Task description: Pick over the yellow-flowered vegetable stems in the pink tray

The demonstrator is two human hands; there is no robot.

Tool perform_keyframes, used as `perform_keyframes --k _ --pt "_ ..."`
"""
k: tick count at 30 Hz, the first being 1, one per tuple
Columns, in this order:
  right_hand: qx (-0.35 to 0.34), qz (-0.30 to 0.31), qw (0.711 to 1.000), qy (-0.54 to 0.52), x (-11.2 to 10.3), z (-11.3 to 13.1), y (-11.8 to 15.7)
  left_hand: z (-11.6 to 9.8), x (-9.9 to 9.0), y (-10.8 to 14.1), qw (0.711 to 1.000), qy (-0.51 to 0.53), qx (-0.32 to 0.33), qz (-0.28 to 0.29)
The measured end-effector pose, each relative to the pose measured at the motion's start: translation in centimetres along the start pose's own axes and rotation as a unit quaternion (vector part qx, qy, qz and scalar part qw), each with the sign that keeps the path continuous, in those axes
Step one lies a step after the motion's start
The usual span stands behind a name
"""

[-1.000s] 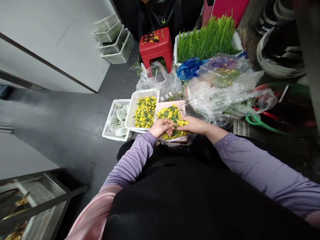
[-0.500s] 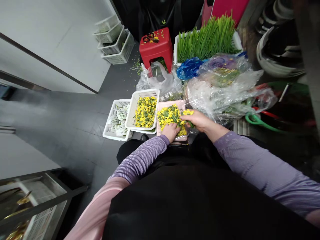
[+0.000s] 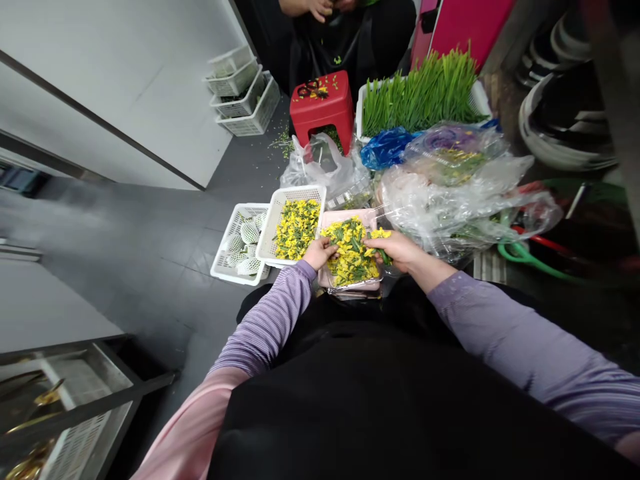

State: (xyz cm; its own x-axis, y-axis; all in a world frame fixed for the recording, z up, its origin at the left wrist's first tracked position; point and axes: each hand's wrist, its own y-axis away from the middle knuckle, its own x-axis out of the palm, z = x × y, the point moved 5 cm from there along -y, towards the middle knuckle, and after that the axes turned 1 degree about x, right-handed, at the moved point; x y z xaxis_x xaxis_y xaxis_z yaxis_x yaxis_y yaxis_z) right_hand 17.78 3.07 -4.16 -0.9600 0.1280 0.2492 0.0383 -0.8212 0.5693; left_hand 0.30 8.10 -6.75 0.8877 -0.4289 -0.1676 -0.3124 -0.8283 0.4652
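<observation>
Presently, the right hand [image 3: 395, 249] is gripping a yellow-flowered bunch [image 3: 381, 234] over the pink tray [image 3: 369, 215], near frame centre; the left hand [image 3: 318, 254] is hovering tray-left, fingers curled, grip undetermined.

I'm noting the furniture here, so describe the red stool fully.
The red stool stands upright on the grey floor. It looks like plastic, with a flat top and an opening between its legs. A dark looped item, perhaps scissors, lies on top among yellow and green scraps. A clear bag partly hides its legs; whether they touch is unclear.
</observation>
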Motion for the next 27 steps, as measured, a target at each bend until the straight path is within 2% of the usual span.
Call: perform_keyframes --k 3,6,13,19,22,25,27 --pt "-0.008 0.015 0.999 0.027 0.9 0.0 -0.1 -0.8 0.4 1.2 0.994 0.094 -0.042 0.023" --pt "-0.037 0.022 0.996 0.079 1.9 0.2 -0.1 -1.7 1.3 2.7 0.99 0.126 -0.048 0.05" --pt "-0.076 0.003 0.985 0.157 3.1 -0.2 -1.1 -2.1 2.4 4.6 0.997 0.066 -0.027 0.022" --pt "-0.075 -0.001 0.982 0.171 3.3 -0.4 -1.9 -1.9 1.7 4.6 0.999 0.035 -0.027 0.019" --pt "-0.107 -0.003 0.97 0.22 3.3 0.0 -2.0 -1.5 1.2 4.3 0.999 -0.014 -0.022 0.023" --pt "-0.142 0.025 0.949 0.281 3.6 0.4 -2.1 -1.4 0.6 3.9 0.997 -0.075 0.003 0.006" --pt "-0.135 0.062 0.942 0.302 3.8 0.4 -2.3 -1.6 0.1 3.7 0.994 -0.105 0.03 -0.012"
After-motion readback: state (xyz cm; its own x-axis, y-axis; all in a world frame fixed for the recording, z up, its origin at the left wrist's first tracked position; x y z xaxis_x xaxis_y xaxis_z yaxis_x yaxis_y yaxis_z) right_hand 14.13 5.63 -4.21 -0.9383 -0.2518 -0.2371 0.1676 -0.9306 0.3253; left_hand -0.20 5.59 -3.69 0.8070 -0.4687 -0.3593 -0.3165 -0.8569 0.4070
